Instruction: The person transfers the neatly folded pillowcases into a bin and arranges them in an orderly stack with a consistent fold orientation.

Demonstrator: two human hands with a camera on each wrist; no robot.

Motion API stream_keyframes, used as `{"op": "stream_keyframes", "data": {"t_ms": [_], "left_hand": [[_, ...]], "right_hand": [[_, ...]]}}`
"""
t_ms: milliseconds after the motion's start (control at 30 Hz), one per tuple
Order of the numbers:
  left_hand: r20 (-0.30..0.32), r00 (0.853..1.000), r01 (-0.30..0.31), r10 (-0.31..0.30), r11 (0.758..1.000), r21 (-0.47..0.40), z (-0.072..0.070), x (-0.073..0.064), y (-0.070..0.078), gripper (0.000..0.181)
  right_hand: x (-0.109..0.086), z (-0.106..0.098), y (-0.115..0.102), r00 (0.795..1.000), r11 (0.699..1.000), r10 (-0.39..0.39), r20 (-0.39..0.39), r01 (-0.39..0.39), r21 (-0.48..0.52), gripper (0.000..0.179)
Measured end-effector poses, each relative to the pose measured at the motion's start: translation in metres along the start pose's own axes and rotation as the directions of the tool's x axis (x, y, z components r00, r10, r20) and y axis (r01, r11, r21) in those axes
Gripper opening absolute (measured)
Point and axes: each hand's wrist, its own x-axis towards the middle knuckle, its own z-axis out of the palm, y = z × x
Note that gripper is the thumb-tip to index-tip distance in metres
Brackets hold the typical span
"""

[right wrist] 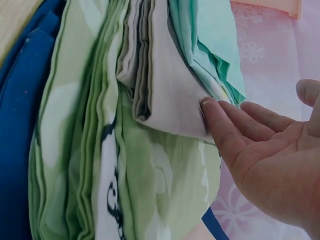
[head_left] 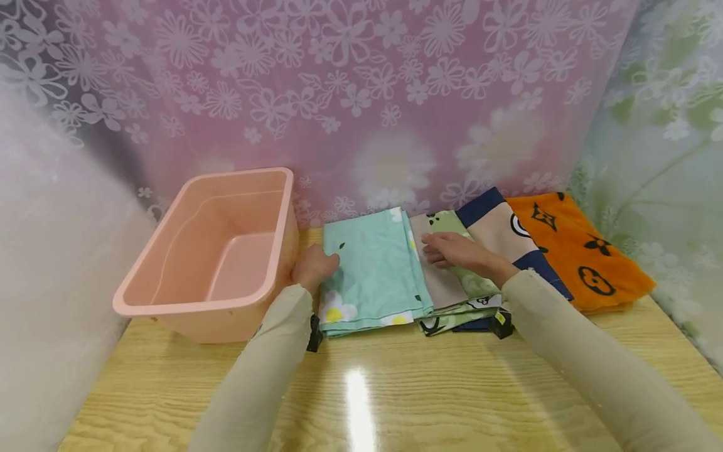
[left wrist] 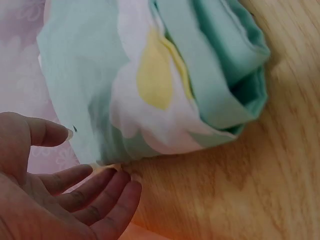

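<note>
A folded mint-green cloth [head_left: 373,270] with daisies lies mid-table, partly over a folded grey cloth [head_left: 443,290]. My left hand [head_left: 313,267] is at the mint cloth's left edge; in the left wrist view its thumb [left wrist: 47,132] stands apart from its loosely bent fingers, and no grip shows. My right hand [head_left: 463,253] hovers over the grey cloth, its fingertips [right wrist: 212,112] at that cloth's edge in the right wrist view. Under the grey one lies a patterned light-green cloth [head_left: 477,284]. Farther right are a navy and beige cloth [head_left: 491,229] and a fuzzy orange cloth [head_left: 582,251].
A pink plastic basin [head_left: 194,309] stands at the left, close beside my left hand. Flowered curtain fabric [head_left: 361,119] hangs behind the wooden table [head_left: 429,389]. The cloths overlap in a row from the middle to the right.
</note>
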Motion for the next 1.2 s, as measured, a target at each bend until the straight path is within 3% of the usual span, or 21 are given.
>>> {"op": "stream_keyframes", "data": {"t_ms": [167,467,700,833,1033,1200], "left_hand": [[-0.02,1.0,-0.012,0.011,0.999,-0.05,0.0,0.002,-0.007,0.031],[0.015,0.998,0.068,-0.067,0.987,-0.147,0.002,0.009,-0.012,0.023],[0.072,0.99,0.132,-0.121,0.975,-0.18,0.002,0.01,-0.012,0.024],[0.127,0.982,0.16,-0.138,0.97,-0.185,0.001,0.011,-0.013,0.03],[0.119,0.991,0.082,-0.064,0.986,-0.149,0.004,0.013,-0.014,0.041],[0.094,0.996,0.01,0.0,0.994,-0.106,0.01,0.013,-0.01,0.041]], "right_hand": [[0.005,0.0,0.001,0.999,1.0,0.02,0.028,-0.02,0.012,0.072],[0.018,0.0,0.005,0.995,0.99,0.065,0.081,-0.074,0.117,0.069],[0.026,0.006,0.005,0.985,0.947,0.163,0.055,-0.171,0.273,0.063],[0.031,0.01,0.006,0.977,0.925,0.211,0.038,-0.212,0.314,0.055],[0.044,0.019,0.01,0.967,0.928,0.254,0.016,-0.249,0.279,0.057],[0.051,0.024,0.01,0.94,0.919,0.337,-0.055,-0.315,0.237,0.057]]}}
